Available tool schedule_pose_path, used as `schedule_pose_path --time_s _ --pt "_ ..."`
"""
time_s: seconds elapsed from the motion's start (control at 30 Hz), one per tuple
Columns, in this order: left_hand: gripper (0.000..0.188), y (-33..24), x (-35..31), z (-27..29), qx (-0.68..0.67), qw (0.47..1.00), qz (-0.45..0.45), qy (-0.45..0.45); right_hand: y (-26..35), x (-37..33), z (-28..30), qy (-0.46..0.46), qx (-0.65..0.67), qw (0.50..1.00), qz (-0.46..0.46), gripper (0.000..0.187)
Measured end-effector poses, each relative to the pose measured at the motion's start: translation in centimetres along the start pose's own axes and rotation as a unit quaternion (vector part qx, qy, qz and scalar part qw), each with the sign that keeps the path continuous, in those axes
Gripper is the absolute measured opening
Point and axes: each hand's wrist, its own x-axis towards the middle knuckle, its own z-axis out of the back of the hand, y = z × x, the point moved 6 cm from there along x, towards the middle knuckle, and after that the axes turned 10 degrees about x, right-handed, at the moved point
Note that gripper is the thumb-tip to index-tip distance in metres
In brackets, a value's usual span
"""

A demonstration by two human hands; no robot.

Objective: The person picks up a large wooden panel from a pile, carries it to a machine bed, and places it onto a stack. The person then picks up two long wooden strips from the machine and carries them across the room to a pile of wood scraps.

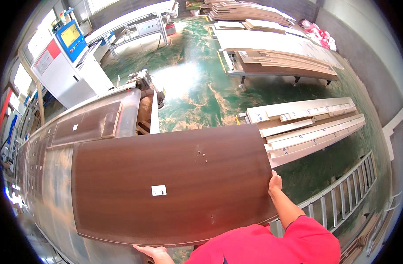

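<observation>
A large dark brown wooden panel (122, 163) with a small white label (159, 190) lies flat in front of me. Small pale marks show on its surface. My right hand (275, 181) grips the panel's right edge, thumb on the side and the other fingers mostly hidden beneath. At the near edge, toward the left, my left hand (154, 252) holds the panel from below; its thumb side shows, while its remaining fingers are out of sight. The panel's left part rests over the machine table (56, 189), and its right end reaches out toward my body.
More brown panels (87, 121) lie on the machine table. A white control cabinet (65, 75) with a blue screen stands at the far left. Stacked pale boards (316, 132) lie to the right, near a metal ladder-like roller frame (342, 198). Further board stacks (289, 59) stand behind, on dusty green floor (201, 97).
</observation>
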Motion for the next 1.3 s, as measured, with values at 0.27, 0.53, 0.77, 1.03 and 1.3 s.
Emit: schedule_pose_path --time_s 0.27,0.53,0.77,1.03,1.3 --pt "0.077 -1.3 -4.7 -3.1 0.059 0.996 -0.022 -0.058 -4.6 4.5 0.8 0.054 0.235 0.97 0.02 0.045" --pt "0.072 -1.0 -4.9 -9.8 0.003 0.998 -0.027 0.051 0.5 5.7 -0.4 0.13 0.478 0.869 0.002 0.031" --pt "0.078 2.1 -1.4 -22.6 -0.066 0.946 0.02 0.317 9.1 9.3 -2.9 0.191 0.627 0.754 0.046 0.037" --pt "0.083 5.8 -5.9 -42.7 -0.094 0.938 -0.001 0.332 22.9 20.0 -7.8 0.236 0.677 0.693 0.082 0.044" --pt "0.077 8.3 -7.7 -61.5 -0.082 0.902 -0.04 0.423 30.8 29.7 -12.9 0.163 0.669 0.718 0.099 0.048"
